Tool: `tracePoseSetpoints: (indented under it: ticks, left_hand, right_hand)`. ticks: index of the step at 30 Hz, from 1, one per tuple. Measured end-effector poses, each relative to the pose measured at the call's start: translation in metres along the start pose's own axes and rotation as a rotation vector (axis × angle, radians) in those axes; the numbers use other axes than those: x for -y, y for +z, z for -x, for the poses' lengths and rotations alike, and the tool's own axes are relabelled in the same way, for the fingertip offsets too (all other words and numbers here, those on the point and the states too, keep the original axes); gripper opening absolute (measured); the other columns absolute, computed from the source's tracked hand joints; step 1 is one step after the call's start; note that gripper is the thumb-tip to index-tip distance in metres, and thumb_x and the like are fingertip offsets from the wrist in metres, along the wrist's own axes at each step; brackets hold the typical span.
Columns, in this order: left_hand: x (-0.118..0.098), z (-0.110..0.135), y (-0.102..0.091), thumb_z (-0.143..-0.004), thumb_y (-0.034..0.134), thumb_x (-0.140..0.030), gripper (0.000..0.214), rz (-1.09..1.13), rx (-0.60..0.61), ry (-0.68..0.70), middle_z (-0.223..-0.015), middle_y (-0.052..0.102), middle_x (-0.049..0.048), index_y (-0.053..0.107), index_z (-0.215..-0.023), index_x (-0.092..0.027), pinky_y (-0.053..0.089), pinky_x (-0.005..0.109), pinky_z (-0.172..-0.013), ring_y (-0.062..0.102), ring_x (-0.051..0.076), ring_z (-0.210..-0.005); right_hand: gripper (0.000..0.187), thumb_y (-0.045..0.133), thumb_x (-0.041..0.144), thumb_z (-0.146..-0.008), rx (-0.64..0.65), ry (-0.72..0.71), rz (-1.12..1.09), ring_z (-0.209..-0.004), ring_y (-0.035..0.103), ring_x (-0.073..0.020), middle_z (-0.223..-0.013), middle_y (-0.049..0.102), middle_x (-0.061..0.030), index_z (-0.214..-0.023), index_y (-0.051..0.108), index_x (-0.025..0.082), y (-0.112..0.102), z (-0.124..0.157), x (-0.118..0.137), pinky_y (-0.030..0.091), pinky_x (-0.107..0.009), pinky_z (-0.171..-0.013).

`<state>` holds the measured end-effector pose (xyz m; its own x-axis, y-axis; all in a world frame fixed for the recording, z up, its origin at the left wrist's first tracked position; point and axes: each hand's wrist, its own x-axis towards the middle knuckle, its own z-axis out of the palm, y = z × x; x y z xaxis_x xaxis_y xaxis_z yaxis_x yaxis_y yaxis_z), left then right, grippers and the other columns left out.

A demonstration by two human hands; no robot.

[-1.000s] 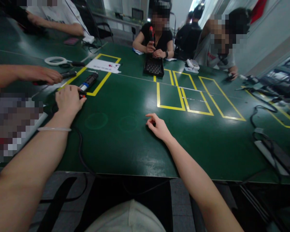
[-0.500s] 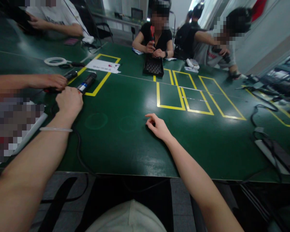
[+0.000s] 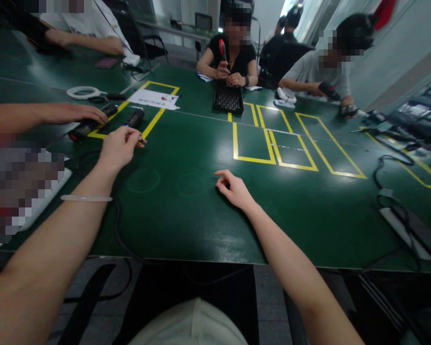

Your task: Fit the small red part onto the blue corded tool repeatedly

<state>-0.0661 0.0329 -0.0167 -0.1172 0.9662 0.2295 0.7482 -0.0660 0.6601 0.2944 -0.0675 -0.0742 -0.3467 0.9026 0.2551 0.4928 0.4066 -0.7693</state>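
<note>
My left hand (image 3: 118, 147) is over the left part of the table, beside a black cylindrical tool (image 3: 135, 116). Thumb and fingers are drawn together; a tiny tip shows at them, too small to name. The hand hides the tool's near end, so contact with it is unclear. My right hand (image 3: 236, 189) rests near the table's middle, loosely curled, index finger extended, nothing in it. Further left, a co-worker's hand (image 3: 84, 114) lies over a second dark cylindrical tool (image 3: 82, 130).
Yellow tape outlines (image 3: 254, 158) mark the green table (image 3: 187, 230). A white paper (image 3: 153, 98) and a coiled white cable (image 3: 82, 92) lie back left. Across sits a person by a black tray (image 3: 228, 101). A black cord (image 3: 118, 225) runs past my left forearm; cables (image 3: 404, 163) clutter the right.
My left hand has shifted right and turned, now covering the tool's banded part. The co-worker's hand has slid right over its tool. My right hand has barely moved.
</note>
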Motion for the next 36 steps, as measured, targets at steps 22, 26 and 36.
tracePoseSetpoints:
  ticks: [22,26,36]
  left_hand:
    - [-0.091,0.096,0.076,-0.094,0.06,-0.032,0.015,0.098,0.545,0.746,-0.096,0.065,0.006,0.062,-0.097,-0.017,0.047,0.029,-0.077,0.062,0.019,-0.087]
    - [-0.089,0.097,0.079,-0.093,0.063,-0.032,0.018,0.116,0.549,0.726,-0.097,0.062,0.0053,0.059,-0.103,-0.017,0.047,0.029,-0.077,0.062,0.018,-0.086]
    - [-0.088,0.094,0.075,-0.092,0.061,-0.035,0.022,0.109,0.56,0.649,-0.102,0.065,0.0068,0.059,-0.106,-0.018,0.049,0.032,-0.078,0.064,0.02,-0.087]
  right_hand:
    - [0.03,0.072,0.043,-0.084,0.049,0.095,-0.44,-0.074,0.061,-0.0131,-0.086,0.069,-0.0016,-0.099,0.064,0.019,0.015,-0.002,0.009,0.05,-0.028,-0.072]
    - [0.026,0.072,0.04,-0.084,0.031,0.064,-0.416,-0.076,0.062,-0.0135,-0.086,0.068,-0.0014,-0.096,0.062,0.019,0.014,-0.002,0.008,0.051,-0.029,-0.074]
    - [0.02,0.067,0.03,-0.083,-0.023,0.004,-0.327,-0.075,0.061,-0.0131,-0.09,0.068,-0.0012,-0.099,0.059,0.021,0.009,-0.002,0.008,0.051,-0.03,-0.077]
